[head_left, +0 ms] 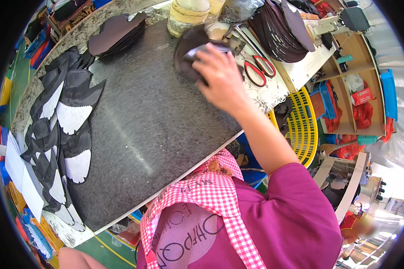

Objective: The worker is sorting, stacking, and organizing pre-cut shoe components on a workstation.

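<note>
My right hand point(219, 77) is at the far side of the dark worktop point(143, 112), its fingers bent over a dark, curved cut piece point(184, 51) with a pale patch. Motion blurs the piece, and the hand hides part of it. Red-handled scissors point(257, 71) lie just to the right of that hand, and a hammer point(244, 36) lies behind them. Along the left side of the worktop are overlapping black shoe-upper pieces point(76, 96) with white zigzag-edged parts. My left arm point(78, 259) shows only at the lower left edge; its hand is outside the picture.
A stack of dark cut pieces point(116, 36) lies at the back left, another fanned stack point(280, 31) at the back right. A yellowish tape-wrapped container point(186, 22) stands between them. Right of the table is a yellow basket point(306, 130); beyond it, wooden shelves point(361, 58).
</note>
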The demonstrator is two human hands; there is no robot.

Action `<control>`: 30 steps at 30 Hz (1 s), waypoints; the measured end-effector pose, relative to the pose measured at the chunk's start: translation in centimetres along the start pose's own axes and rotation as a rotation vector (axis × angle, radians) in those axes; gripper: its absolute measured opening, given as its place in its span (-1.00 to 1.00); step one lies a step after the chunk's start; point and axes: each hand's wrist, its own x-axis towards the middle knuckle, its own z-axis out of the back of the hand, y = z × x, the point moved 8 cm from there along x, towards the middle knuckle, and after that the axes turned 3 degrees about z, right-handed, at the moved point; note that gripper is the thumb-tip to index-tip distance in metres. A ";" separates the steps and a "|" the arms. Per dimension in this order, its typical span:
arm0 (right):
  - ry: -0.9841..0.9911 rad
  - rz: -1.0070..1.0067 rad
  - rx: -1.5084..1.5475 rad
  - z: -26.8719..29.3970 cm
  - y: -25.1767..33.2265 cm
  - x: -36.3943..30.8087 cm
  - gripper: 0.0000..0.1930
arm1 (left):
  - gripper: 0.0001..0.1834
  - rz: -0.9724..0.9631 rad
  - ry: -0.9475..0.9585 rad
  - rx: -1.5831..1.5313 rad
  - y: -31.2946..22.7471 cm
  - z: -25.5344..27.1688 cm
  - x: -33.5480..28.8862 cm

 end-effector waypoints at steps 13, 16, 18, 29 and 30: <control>-0.385 -0.081 0.210 6.1 0.1 -1.9 -0.73 | -0.42 0.102 -0.087 -0.045 1.3 -0.3 2.3; -0.374 -0.172 0.246 5.7 -0.2 -1.6 -0.81 | -0.42 0.113 -0.170 0.045 0.0 3.7 2.5; -0.370 -0.244 0.192 6.2 -1.2 -2.2 -0.82 | -0.42 0.107 -0.247 0.165 -3.4 8.1 2.7; -0.157 -0.462 0.537 3.4 -4.2 -3.0 -0.92 | -0.35 -0.118 0.701 0.778 2.6 -13.8 4.1; -0.152 -0.469 0.520 3.4 -4.7 -3.0 -0.92 | -0.37 0.006 0.809 0.771 3.8 -14.2 4.4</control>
